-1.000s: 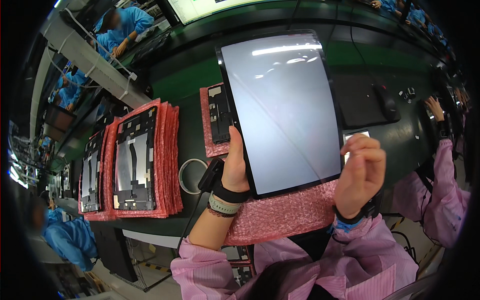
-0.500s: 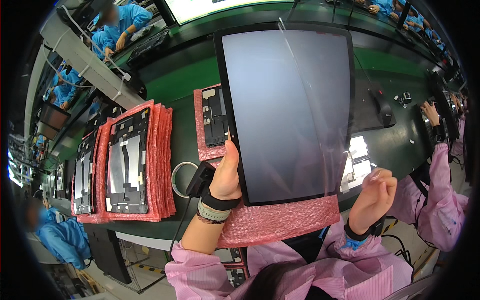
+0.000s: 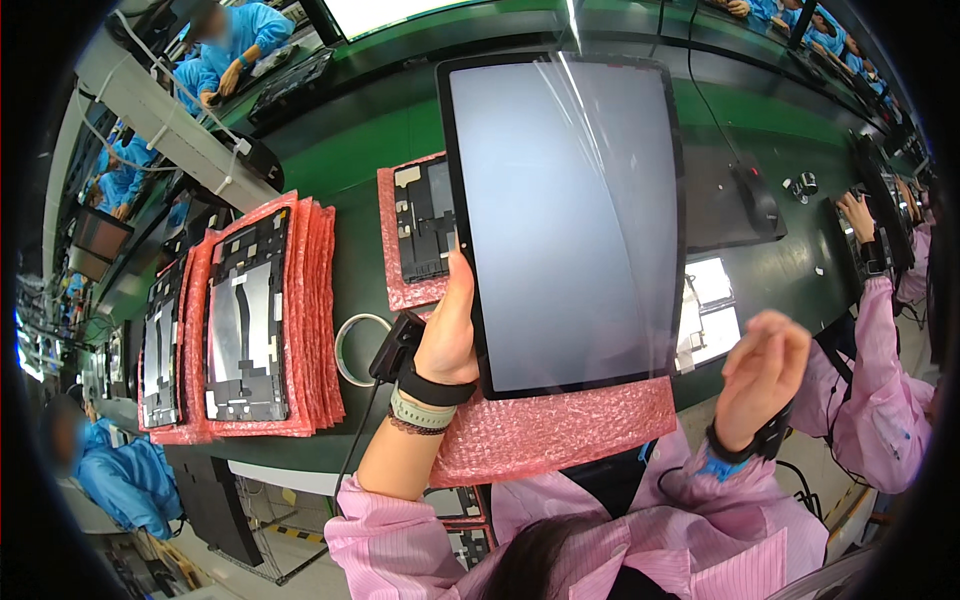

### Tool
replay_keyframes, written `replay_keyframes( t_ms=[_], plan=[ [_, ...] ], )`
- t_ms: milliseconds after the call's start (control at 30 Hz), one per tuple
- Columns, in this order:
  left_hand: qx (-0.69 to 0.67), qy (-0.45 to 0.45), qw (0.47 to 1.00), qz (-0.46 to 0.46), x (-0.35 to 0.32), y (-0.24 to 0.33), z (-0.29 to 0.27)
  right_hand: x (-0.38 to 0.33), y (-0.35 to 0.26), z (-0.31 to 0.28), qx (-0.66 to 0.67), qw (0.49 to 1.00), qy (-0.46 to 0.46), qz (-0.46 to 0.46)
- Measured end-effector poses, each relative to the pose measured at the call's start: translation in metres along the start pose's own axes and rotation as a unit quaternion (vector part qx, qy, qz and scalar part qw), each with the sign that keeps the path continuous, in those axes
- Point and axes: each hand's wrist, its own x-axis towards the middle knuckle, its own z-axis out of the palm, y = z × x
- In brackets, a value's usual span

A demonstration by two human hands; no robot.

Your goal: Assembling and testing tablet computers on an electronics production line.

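Note:
My left hand (image 3: 447,335) grips the left edge of a tablet (image 3: 560,230) with a black frame and a pale grey lit screen, thumb along the frame. The tablet stands raised and tilted above a pink bubble-wrap sheet (image 3: 560,432). A clear film (image 3: 598,110) with bright streaks lies over the screen's upper and right part; how far it reaches is hard to see. To the right of the tablet, apart from it, my right hand (image 3: 765,368) has its fingers curled together, slightly blurred. Whatever may be between those fingers does not show.
At left stand stacks of tablet shells (image 3: 245,330) layered with pink bubble wrap. Another opened shell (image 3: 425,215) lies behind the tablet. A tape roll (image 3: 352,350) is by my left wrist. A black mouse (image 3: 757,198) lies right, near a co-worker's hand (image 3: 858,217).
My right hand has moved slightly right and up. The tablet has turned a little and shifted, and the film's streaks over it have changed. My left hand keeps its grip.

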Motion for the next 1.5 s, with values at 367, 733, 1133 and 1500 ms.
replay_keyframes(
  t_ms=[367, 733, 1133, 1500],
  plan=[
    [0.05, 0.045, 0.997, -0.045, 0.008, -0.01, 0.017, 0.104, -0.061, 0.046, -0.184, 0.963, -0.169, -0.099],
    [-0.056, -0.007, 0.994, -0.092, 0.011, -0.006, 0.01, 0.06, -0.08, 0.092, -0.291, 0.827, -0.36, -0.318],
    [-0.017, 0.036, 0.999, -0.027, 0.013, -0.006, 0.011, 0.005, -0.032, 0.054, 0.037, 0.923, -0.378, -0.054],
    [-0.05, 0.028, 0.997, -0.042, 0.011, -0.007, 0.006, 0.009, 0.0, 0.036, -0.242, 0.898, -0.329, -0.162]
  ],
)
